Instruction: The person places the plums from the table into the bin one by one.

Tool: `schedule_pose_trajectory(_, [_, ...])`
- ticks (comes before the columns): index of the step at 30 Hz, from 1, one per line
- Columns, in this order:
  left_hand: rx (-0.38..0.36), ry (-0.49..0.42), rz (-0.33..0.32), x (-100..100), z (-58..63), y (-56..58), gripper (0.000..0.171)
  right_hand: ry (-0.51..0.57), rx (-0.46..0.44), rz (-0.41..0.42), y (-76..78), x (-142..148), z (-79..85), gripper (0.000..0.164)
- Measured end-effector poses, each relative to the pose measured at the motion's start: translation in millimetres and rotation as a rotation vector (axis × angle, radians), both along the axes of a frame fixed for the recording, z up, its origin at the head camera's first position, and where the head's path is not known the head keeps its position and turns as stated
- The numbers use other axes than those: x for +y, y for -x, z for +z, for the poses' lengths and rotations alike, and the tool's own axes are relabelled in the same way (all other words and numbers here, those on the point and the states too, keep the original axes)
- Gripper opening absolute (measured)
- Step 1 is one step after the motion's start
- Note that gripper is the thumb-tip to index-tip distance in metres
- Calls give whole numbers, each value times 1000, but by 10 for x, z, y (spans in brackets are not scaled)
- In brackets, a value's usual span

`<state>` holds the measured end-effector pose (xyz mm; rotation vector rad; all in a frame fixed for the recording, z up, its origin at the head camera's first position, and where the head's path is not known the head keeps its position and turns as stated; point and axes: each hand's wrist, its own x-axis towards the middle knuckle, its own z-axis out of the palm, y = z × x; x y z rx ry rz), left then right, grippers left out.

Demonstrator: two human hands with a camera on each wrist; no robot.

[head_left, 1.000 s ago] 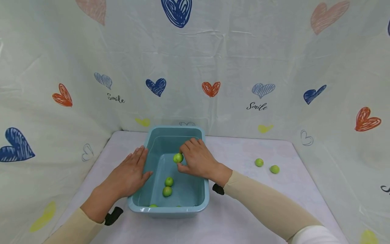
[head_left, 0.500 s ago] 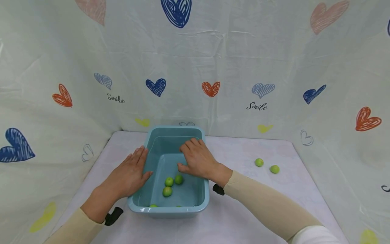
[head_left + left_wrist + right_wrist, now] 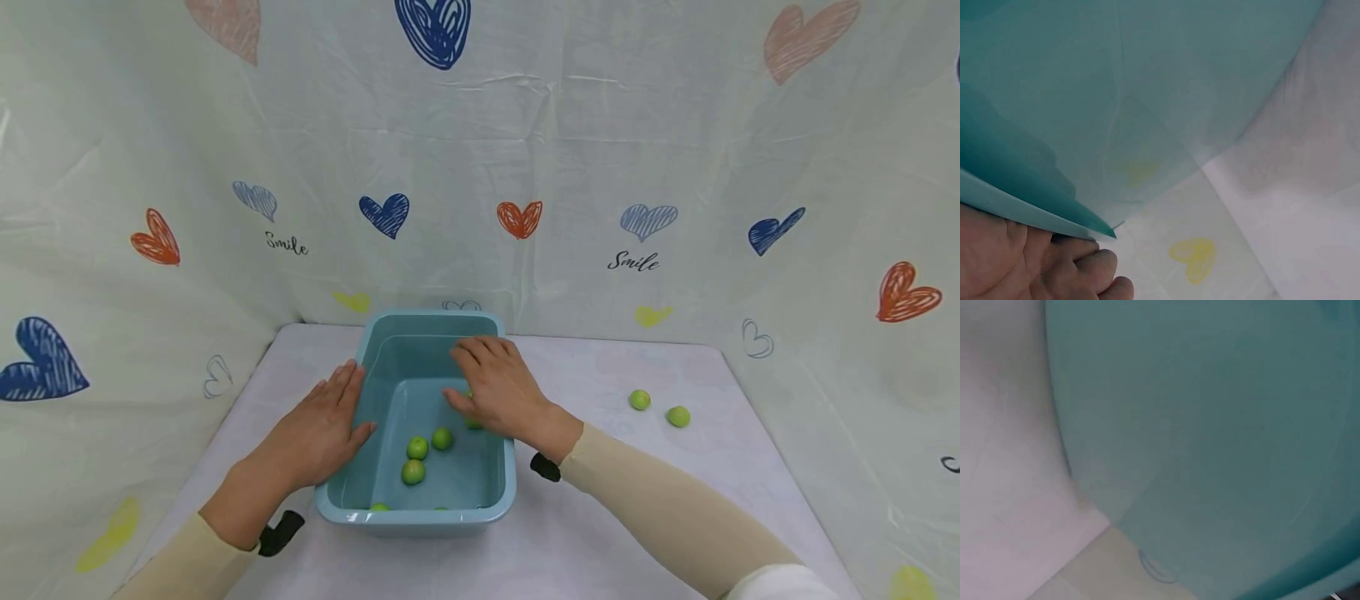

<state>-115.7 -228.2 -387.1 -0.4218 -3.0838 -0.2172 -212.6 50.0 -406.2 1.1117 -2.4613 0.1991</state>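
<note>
A light blue plastic basin (image 3: 416,521) stands on the table, seen from above in the head view. Across its left rim rests my left hand (image 3: 318,429), fingers straight and thumb over the inside; in the left wrist view the palm (image 3: 997,256) lies against the rim. My right hand (image 3: 498,392) hovers over the basin's right side, thumb apart from loosely bent fingers, holding nothing visible. Beneath it a small round green fruit (image 3: 473,423) is partly hidden. Three more lie on the basin floor, among them a green fruit (image 3: 442,438) in the middle. Others barely show behind the front wall.
Two green fruits, one at the left (image 3: 640,400) and one at the right (image 3: 678,417), lie on the white-covered table (image 3: 585,517) right of the basin. A curtain (image 3: 450,142) printed with hearts closes off the back and sides.
The right hand let go of a green fruit, which dropped among the others in the basin. Then that hand shifted slightly right, its thumb and fingers spread apart. The left hand stayed put.
</note>
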Motion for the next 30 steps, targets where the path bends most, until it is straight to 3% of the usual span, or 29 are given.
schedule_pose_trajectory(7, [-12,4,8,3,8,0,82,117,26,-41,105,322,-38,57])
schedule_pose_trajectory(16, [-16,-5,10,5,13,6,82,244,5,-210,223,1020,-250,57])
schedule_pose_trajectory(24, [-13,-2,15,-4,-4,16,82,143,-1,-370,277,1794,-549,59])
schedule_pose_trajectory(30, [-14,-4,15,3,1,10,82,57,38,-399,251,2268,-780,56])
